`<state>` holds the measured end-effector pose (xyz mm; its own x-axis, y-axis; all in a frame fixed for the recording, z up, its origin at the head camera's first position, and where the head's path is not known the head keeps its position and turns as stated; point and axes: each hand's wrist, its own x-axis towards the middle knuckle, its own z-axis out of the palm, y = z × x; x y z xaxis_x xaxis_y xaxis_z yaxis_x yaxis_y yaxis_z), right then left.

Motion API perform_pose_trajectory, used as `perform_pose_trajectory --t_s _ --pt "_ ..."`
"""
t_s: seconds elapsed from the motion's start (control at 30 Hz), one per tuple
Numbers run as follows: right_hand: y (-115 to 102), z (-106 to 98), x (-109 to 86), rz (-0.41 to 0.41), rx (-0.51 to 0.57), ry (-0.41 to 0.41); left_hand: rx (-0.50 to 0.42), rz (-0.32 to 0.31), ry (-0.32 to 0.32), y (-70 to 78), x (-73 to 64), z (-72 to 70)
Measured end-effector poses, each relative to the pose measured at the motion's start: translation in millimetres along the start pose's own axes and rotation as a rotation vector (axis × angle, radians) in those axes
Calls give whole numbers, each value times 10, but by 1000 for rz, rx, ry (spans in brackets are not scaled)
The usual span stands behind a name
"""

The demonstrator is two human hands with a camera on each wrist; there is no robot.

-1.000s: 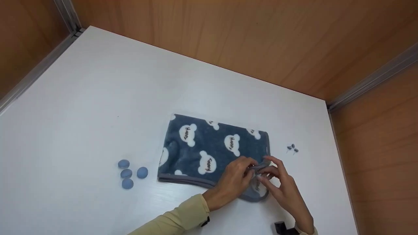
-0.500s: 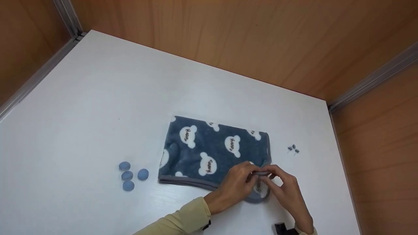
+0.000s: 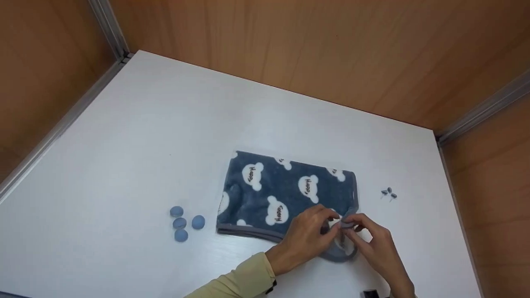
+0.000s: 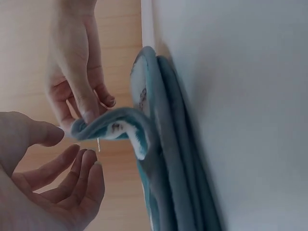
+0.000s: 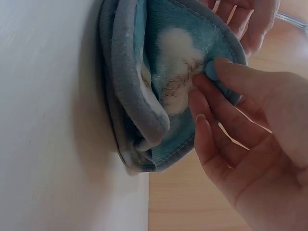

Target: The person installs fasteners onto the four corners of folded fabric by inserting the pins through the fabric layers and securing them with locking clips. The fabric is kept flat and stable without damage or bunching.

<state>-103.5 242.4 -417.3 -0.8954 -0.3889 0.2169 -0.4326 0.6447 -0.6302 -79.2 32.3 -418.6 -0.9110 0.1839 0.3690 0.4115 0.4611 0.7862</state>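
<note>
Wooden panels (image 3: 290, 45) are standing along the edges of a white tabletop (image 3: 232, 111), and we are looking down across it. On that tabletop a folded blue blanket (image 3: 285, 182) is lying in several layers, showing white bear heads lettered "Happy" and a grey binding. We are seeing its near right corner rising in a curled flap between the two hands. A pale yellow sleeve (image 3: 248, 275) is covering the left forearm. The left hand (image 3: 304, 234) is staying loose, its fingers gently bent and parted from the thumb, the thumb tip lying right by the flap; whether it is touching, we are not able to tell. The right hand (image 3: 379, 244) is pinching a small blue button at the flap with thumb and forefinger. A black object (image 3: 370, 294) is showing near the right wrist. Four light blue discs (image 3: 179, 223) are lying left of the blanket, and three pins (image 3: 389, 190) are lying to its right. The blue button (image 5: 211, 70) is sitting against the flap, and a thin spike (image 4: 98, 144) is pointing out below it.
</note>
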Motion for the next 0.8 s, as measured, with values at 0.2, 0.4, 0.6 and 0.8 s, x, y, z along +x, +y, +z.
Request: perform_pose_trajectory --t_s 0.2,0.4,0.6,0.8 --pt "1 9 -51 10 13 -1 70 -10 51 -19 -58 -100" --pt "-18 26 -54 24 22 -15 121 -46 99 -42 -124 -246" --pt "-15 22 -51 21 46 -18 143 -58 157 -75 -178 -385" --pt "0 8 -21 -40 61 -14 213 -60 205 -154 -229 -552"
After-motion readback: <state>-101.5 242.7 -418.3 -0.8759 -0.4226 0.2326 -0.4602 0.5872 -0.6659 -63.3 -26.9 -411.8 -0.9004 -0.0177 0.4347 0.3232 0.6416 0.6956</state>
